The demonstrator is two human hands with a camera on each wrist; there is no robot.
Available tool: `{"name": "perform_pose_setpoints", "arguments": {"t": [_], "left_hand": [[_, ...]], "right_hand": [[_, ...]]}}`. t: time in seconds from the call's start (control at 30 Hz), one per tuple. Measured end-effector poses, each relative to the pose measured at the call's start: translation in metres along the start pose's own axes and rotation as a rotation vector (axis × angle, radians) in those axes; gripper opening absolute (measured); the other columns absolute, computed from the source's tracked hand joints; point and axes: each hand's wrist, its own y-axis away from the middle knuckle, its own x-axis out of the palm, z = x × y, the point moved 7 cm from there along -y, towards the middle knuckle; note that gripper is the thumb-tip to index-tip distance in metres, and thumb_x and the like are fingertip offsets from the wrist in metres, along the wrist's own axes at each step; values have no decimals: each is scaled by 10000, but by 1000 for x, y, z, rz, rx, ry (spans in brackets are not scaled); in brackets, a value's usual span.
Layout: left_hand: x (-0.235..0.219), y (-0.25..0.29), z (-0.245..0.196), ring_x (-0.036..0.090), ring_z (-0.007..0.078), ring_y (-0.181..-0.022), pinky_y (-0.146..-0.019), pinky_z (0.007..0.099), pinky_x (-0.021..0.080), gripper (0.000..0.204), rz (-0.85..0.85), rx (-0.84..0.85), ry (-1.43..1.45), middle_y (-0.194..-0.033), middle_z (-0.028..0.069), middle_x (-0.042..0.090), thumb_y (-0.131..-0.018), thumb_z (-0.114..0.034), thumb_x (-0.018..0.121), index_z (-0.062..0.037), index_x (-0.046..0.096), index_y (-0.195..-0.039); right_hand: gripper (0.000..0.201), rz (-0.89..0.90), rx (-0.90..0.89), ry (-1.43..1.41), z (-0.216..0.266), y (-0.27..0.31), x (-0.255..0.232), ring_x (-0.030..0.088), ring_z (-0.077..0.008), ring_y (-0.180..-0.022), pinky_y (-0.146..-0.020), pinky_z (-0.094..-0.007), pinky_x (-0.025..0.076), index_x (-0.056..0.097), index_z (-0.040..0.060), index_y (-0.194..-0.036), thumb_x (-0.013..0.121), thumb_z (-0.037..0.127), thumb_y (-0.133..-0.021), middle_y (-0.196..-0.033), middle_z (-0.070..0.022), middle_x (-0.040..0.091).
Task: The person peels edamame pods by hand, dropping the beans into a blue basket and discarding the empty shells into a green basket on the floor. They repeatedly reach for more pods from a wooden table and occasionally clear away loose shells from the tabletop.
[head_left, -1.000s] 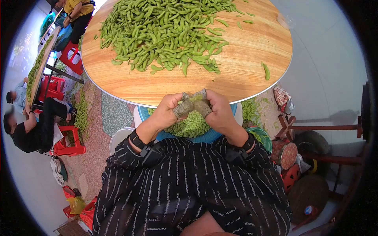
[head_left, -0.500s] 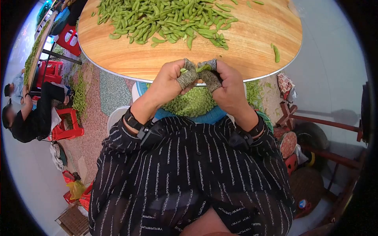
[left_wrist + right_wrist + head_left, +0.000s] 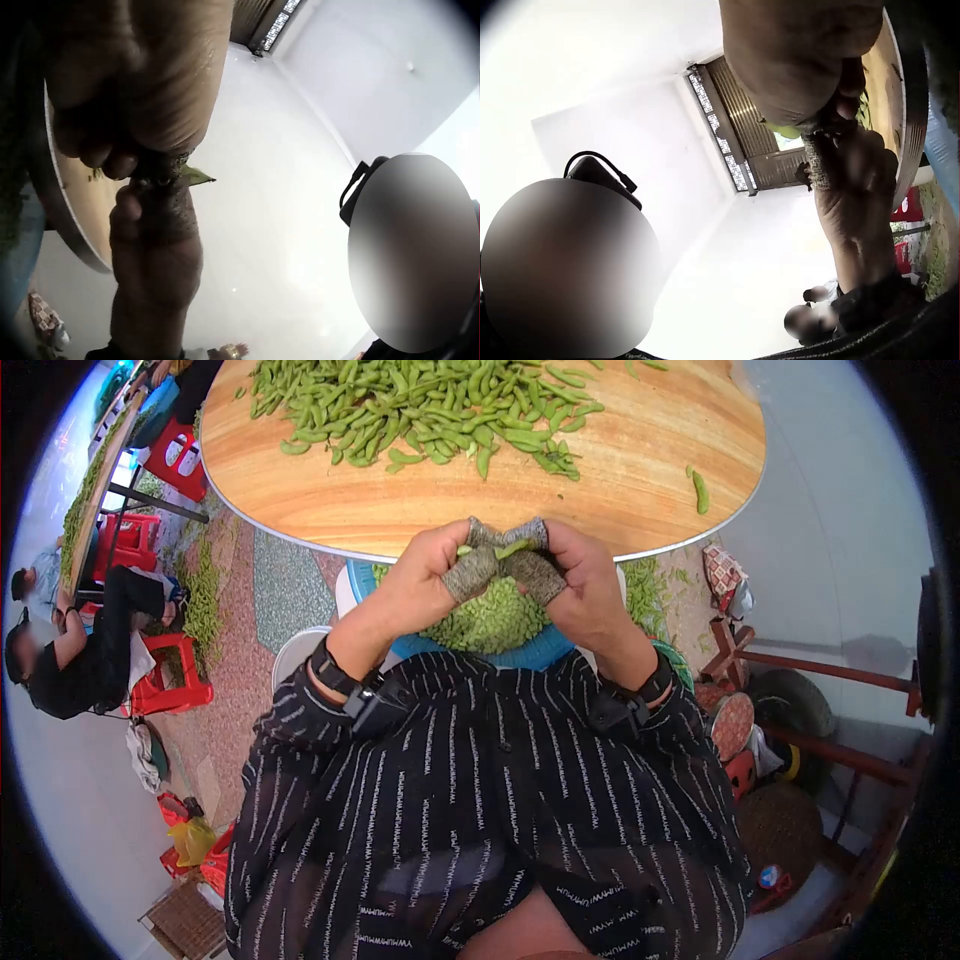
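While both hands, the left hand [image 3: 425, 575] and the right hand [image 3: 578, 585], pinched one pod [image 3: 508, 548] between them, its long axis ran crosswise above the basin [image 3: 540, 656].

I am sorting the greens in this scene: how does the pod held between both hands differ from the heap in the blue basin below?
The pod is one whole bean pod, pinched in the grip of the left hand and right hand; the heap is many small pale pieces lying loose in the blue basin. The pod is held in the air, the heap rests. Both are green.
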Motion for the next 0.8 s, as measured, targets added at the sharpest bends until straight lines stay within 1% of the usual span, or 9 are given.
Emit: {"name": "perform_pose_setpoints", "arguments": {"t": [0.17, 0.23, 0.3, 0.33, 0.4, 0.43, 0.57, 0.7, 0.8], "left_hand": [[6, 2, -13, 486, 96, -670, -618, 245, 407, 116, -41, 174, -176, -710, 37, 552, -787, -94, 527, -10, 507, -865], [7, 2, -15, 414, 38, -562, -496, 179, 335, 181, -67, 266, -231, -635, -33, 447, -826, -214, 512, -35, 483, -830], [6, 3, -16, 411, 38, -558, -493, 175, 329, 192, -44, 267, -259, -634, -28, 450, -833, -226, 504, -36, 483, -834], [7, 3, -10, 408, 36, -557, -492, 174, 325, 201, -3, 159, -148, -634, -28, 452, -836, -237, 502, -37, 485, -837], [7, 5, 2, 399, 43, -600, -527, 193, 337, 188, 68, -57, 62, -670, -23, 470, -842, -205, 487, -18, 497, -827], [6, 5, 3, 399, 43, -600, -527, 193, 337, 188, 68, -57, 59, -670, -23, 470, -842, -205, 487, -18, 497, -827], [5, 2, -4, 427, 41, -607, -532, 186, 353, 187, -12, 140, -88, -695, -15, 501, -831, -203, 510, -19, 508, -863], [7, 3, -14, 439, 25, -619, -530, 168, 352, 197, -85, 323, -269, -726, -22, 512, -823, -187, 512, -14, 522, -917], [9, 6, -14, 457, 41, -631, -543, 183, 371, 191, -60, 224, -269, -736, -23, 524, -815, -155, 503, -7, 528, -933]], "right_hand": [[132, 30, -102, -29, 3, 1, -1, 488, -69, -690, -616, -208, 408, 528, -13, -889, 505, -13, -759, -755, 3, 542], [156, 48, 124, -273, -13, 3, -1, 479, -56, -678, -599, -199, 400, 526, -17, -888, 486, -29, -737, -749, 6, 541], [163, 32, 187, -340, -20, 7, 0, 475, -51, -669, -592, -193, 396, 527, -15, -892, 480, -30, -737, -746, 10, 539], [170, 17, 262, -414, -27, 8, 1, 471, -46, -661, -584, -188, 392, 529, -13, -897, 474, -32, -737, -742, 15, 537], [169, 45, 153, -264, -20, 5, 0, 472, -46, -658, -582, -187, 393, 531, -9, -903, 473, -28, -746, -743, 16, 538], [167, 71, 51, -118, -13, 5, 1, 472, -46, -654, -581, -187, 393, 534, -4, -910, 472, -24, -756, -743, 18, 539], [173, 50, -66, -51, -2, 1, 1, 471, -46, -648, -578, -185, 393, 536, 1, -918, 461, -21, -764, -748, 19, 540], [143, 65, 80, -255, -15, 5, 2, 482, -48, -653, -581, -187, 400, 544, 12, -919, 501, 28, -784, -769, 13, 549], [138, 74, 219, -450, -29, 9, 3, 490, -51, -655, -583, -188, 404, 550, 20, -921, 529, 68, -793, -779, 12, 552]]}}
